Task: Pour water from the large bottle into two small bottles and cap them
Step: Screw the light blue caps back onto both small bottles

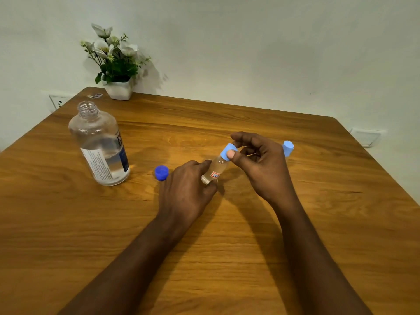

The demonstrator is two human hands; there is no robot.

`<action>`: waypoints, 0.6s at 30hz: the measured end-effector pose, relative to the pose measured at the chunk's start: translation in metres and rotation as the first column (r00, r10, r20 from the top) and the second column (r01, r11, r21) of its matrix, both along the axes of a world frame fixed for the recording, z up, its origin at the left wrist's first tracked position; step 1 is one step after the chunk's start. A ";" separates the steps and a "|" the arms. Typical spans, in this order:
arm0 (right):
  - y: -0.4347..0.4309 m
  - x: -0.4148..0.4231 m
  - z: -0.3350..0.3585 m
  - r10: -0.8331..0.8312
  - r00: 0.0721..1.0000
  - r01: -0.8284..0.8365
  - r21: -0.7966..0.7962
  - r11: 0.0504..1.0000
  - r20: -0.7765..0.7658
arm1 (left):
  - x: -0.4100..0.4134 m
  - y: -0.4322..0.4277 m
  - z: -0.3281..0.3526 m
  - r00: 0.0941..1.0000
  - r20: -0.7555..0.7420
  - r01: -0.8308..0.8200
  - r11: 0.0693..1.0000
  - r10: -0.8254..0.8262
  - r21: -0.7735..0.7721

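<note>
Now my left hand grips a small bottle tilted on the wooden table, while my right hand pinches its light blue cap. Left of them, the uncapped large bottle stands beside its dark blue cap; another capped bottle peeks from behind my right hand.

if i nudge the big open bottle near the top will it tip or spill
The big bottle probably resists a light nudge: water sits only in its lower part, keeping weight low. A harder shove could tip it, since it's tall, and with its blue cap lying on the table, water would likely spill.
</note>
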State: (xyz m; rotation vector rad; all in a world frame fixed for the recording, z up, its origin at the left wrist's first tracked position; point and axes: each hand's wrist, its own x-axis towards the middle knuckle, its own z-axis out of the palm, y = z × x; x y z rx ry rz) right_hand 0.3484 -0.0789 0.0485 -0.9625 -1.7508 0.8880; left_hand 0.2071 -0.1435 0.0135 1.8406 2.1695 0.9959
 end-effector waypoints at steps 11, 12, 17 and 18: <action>0.000 0.000 0.002 -0.031 1.000 0.031 0.014 0.999 0.002 | -0.001 0.001 -0.001 1.000 0.010 0.008 1.000 -0.008 -0.003; 0.000 0.000 0.000 -0.040 0.999 0.040 0.009 0.999 0.008 | 0.000 0.000 -0.001 1.000 0.010 0.011 1.000 -0.011 0.000; 0.000 -0.001 -0.001 -0.035 0.999 0.036 0.025 0.999 -0.017 | 0.000 0.001 -0.001 1.000 0.022 0.011 1.000 -0.011 0.013; -0.001 -0.001 0.000 -0.023 0.999 0.024 0.027 0.999 -0.030 | 0.000 0.001 -0.001 1.000 0.025 0.012 1.000 -0.012 0.014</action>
